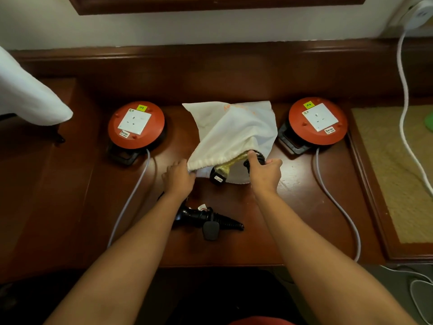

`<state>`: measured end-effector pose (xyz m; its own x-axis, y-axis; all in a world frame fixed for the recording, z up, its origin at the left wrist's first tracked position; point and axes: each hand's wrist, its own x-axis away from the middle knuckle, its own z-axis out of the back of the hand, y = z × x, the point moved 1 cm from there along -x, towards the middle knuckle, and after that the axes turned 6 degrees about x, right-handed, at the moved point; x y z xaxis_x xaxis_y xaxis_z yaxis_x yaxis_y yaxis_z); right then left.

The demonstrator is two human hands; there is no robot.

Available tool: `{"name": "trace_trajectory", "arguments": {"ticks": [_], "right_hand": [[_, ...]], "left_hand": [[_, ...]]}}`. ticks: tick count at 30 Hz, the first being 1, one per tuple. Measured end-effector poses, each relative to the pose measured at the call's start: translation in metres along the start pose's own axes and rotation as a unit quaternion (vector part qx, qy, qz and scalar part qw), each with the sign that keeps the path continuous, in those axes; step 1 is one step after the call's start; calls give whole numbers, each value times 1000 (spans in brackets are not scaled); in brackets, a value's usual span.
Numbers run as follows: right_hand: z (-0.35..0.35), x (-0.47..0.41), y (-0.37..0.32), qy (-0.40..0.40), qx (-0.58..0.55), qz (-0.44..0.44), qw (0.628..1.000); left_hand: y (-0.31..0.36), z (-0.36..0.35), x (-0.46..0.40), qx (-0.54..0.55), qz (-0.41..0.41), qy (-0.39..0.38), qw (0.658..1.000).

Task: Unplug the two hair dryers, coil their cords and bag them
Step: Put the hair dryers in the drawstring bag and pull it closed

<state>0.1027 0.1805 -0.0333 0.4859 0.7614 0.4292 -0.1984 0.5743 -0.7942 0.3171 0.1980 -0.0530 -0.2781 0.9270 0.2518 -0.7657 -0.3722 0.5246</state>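
left hand [179,175] pinches bag [236,134] mouth; right hand [263,171] grips dryer [219,175], plug end toward viewer.

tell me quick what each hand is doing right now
Left hand: pinches the rim of the white bag, holding it open.
Right hand: grips the black hair dryer at the bag's mouth.

bag [236,130]: middle of the desk [293,207], between the two reels
left reel [136,124]: left of the bag
right reel [317,120]: right of the bag
hair dryer [206,219]: on the desk, near side of the bag
plug [210,230]: touching the hair dryer, on its near side
mat [398,172]: far right
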Motion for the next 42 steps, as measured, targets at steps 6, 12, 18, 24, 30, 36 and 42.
{"name": "trace_trajectory", "arguments": {"ticks": [6, 12, 18, 24, 30, 36, 42], "right_hand": [[-17, 4, -10, 10, -55, -31, 998], [-37, 12, -8, 9, -26, -14, 1000], [-54, 7, 9, 18, 84, -10, 996], [-57, -7, 21, 12, 101, -5, 995], [-36, -9, 48, -97, 119, 99, 983], [-20, -4, 71, -141, 234, 216, 938], [-13, -7, 66, -103, 224, 202, 948]], "left_hand": [[-10, 9, 20, 6, -52, 15, 999], [-39, 12, 39, 43, -8, 20, 999], [-43, 12, 39, -80, -21, 11, 997], [-26, 5, 56, -102, -127, 64, 985], [7, -30, 80, -55, -269, -119, 954], [25, -77, 60, -164, -196, -276, 926], [30, -91, 63, -209, -159, -258, 930]]}}
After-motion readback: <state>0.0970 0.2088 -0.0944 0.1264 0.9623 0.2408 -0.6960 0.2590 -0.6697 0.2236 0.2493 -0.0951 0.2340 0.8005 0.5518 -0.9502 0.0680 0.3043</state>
